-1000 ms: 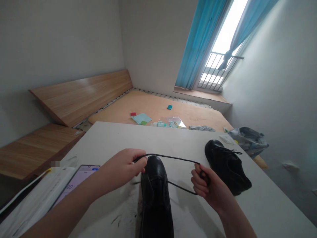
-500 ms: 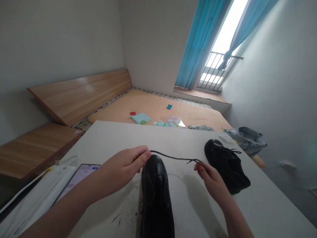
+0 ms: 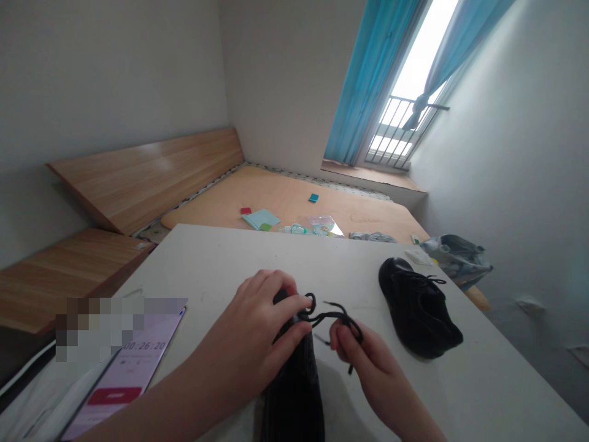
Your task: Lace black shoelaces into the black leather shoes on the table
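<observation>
A black leather shoe (image 3: 293, 393) lies on the white table (image 3: 216, 258) right in front of me, toe pointing away. My left hand (image 3: 264, 325) covers its toe, thumb and fingers pinched on a small loop of the black shoelace (image 3: 332, 317). Close beside it my right hand (image 3: 356, 356) is closed on the other part of the lace, which bunches in loops between both hands. A second black shoe (image 3: 418, 314), laced, rests on the table to the right, apart from my hands.
A phone (image 3: 126, 380) with a lit timer screen lies at the table's near left on white paper. Beyond the table is a bare wooden bed base (image 3: 294, 202) with small coloured items. A grey bag (image 3: 455, 255) sits past the right edge.
My hands have come together over the near shoe's toe. The lace, stretched out between them before, is now gathered into loops. The view has tilted slightly down, showing more of the phone.
</observation>
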`<state>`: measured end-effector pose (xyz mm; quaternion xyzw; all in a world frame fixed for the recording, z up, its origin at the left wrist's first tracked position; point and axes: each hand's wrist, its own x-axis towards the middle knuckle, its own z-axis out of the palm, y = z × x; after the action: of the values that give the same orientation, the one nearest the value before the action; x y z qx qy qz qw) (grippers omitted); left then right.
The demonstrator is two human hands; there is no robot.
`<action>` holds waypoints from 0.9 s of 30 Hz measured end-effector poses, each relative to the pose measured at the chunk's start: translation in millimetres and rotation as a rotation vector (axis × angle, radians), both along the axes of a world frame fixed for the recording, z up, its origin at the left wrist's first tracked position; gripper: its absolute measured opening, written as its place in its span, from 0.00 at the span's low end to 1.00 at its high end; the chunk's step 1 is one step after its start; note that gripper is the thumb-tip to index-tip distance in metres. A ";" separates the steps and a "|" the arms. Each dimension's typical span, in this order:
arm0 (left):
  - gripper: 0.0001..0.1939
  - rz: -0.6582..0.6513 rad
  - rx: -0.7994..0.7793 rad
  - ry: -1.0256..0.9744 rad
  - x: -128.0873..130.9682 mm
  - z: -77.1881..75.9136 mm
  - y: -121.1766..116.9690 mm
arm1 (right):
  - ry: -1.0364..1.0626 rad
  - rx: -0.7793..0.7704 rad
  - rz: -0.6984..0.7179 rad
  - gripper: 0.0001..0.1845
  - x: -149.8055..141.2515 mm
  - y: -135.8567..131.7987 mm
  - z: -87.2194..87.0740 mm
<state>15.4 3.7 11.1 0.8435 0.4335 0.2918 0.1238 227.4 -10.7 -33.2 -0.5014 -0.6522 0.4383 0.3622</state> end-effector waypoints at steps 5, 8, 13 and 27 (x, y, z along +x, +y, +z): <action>0.22 -0.093 -0.278 0.281 -1.8 -6.8 -5.7 | -0.729 0.105 -0.009 0.13 37.8 -1.8 -23.2; 0.32 -0.132 -0.391 0.439 9.8 -15.5 -14.1 | -0.890 0.082 0.191 0.19 44.5 -10.3 -34.4; 0.20 -0.081 -0.410 0.536 23.8 -14.1 -15.4 | -0.837 0.267 0.207 0.21 41.5 -17.9 -7.8; 0.09 -0.180 -0.187 0.583 19.9 -18.6 2.9 | -1.002 0.477 0.704 0.05 -66.3 -31.2 -54.0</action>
<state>35.4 6.6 -7.5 0.9116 0.3993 -0.0153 0.0970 161.1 -41.8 -87.3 -0.3075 -0.9462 0.0875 -0.0493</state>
